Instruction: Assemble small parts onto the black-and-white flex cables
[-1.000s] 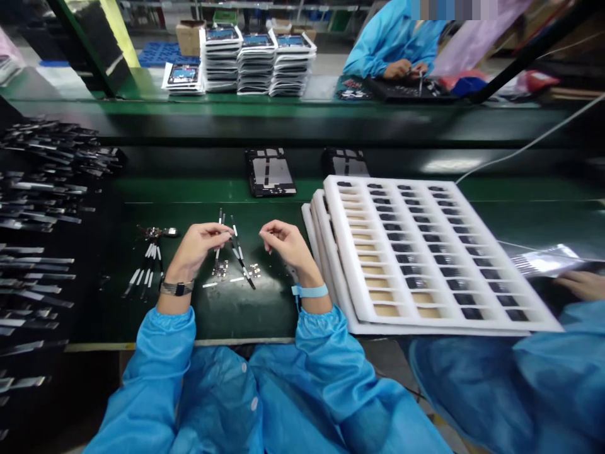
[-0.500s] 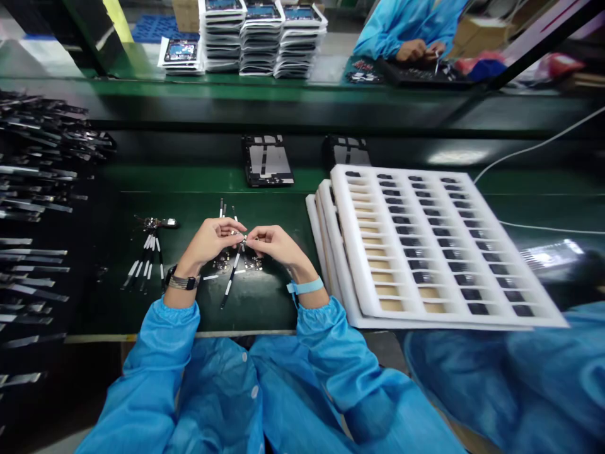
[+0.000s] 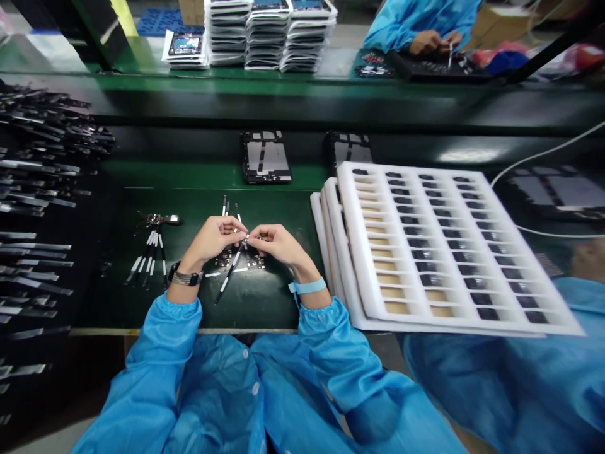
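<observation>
My left hand (image 3: 216,241) and my right hand (image 3: 278,243) meet over the green bench, thumbs and fingertips pinched together. Between them is a small flex cable (image 3: 229,278), its black-and-white strip slanting down to the left. The end at my fingertips is partly covered, so I cannot make out its detail. Beneath and beside the fingers lie small circuit boards (image 3: 256,261) and more strips (image 3: 224,205). To the left of my left hand rests a bunch of flex cables (image 3: 152,243) with black-and-white tails.
White foam trays (image 3: 373,302) with black parts in slots are stacked at right. Many flex cables (image 3: 38,252) line the left side. Two dark tablet-like units (image 3: 267,161) lie behind. Packed panels (image 3: 269,38) stand on the shelf; a co-worker's hands (image 3: 437,43) work beyond.
The cable strip has turned slightly, its lower end swinging left. Both hands keep their pinch. The view has shifted a little, and a person's hand now shows at the far right.
</observation>
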`<state>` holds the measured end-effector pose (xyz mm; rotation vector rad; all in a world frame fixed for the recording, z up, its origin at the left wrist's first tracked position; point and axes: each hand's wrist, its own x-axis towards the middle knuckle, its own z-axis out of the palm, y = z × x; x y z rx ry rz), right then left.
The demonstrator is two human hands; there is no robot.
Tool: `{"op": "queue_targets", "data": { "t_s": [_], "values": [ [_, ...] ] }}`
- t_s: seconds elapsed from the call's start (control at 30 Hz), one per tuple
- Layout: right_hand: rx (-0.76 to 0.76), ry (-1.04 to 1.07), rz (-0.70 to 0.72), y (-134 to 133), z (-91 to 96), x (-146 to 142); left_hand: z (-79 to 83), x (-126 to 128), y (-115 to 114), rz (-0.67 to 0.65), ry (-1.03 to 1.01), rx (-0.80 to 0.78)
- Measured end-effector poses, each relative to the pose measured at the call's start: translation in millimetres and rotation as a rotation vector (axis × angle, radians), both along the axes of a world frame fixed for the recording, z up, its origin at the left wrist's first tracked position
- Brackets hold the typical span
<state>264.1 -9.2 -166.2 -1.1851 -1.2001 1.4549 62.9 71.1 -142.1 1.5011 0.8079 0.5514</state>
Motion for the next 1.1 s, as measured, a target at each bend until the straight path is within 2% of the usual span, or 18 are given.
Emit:
{"op": "queue_targets", "data": {
  "t_s": [0.4, 0.67, 0.9, 1.0, 1.1],
  "values": [
    [0.003, -0.041, 0.000, 1, -9.1, -2, -1.4, 5, -3, 0.051, 0.039, 0.013],
    [-0.034, 0.071, 0.016, 2, -8.8, -2, -6.6, 1, 0, 0.022, -0.023, -0.127],
    [0.005, 0.079, 0.015, 1, -10.9, -2, -10.4, 4, 0, 0.035, -0.066, -0.167],
    [0.019, 0.072, -0.001, 1, -10.4, -4, 0.4, 3, 0, 0.061, -0.060, -0.141],
    [0.069, 0.077, -0.116, 5, -8.5, -8, 27.6, 5, 5, 0.100, -0.053, -0.065]
  ]
}}
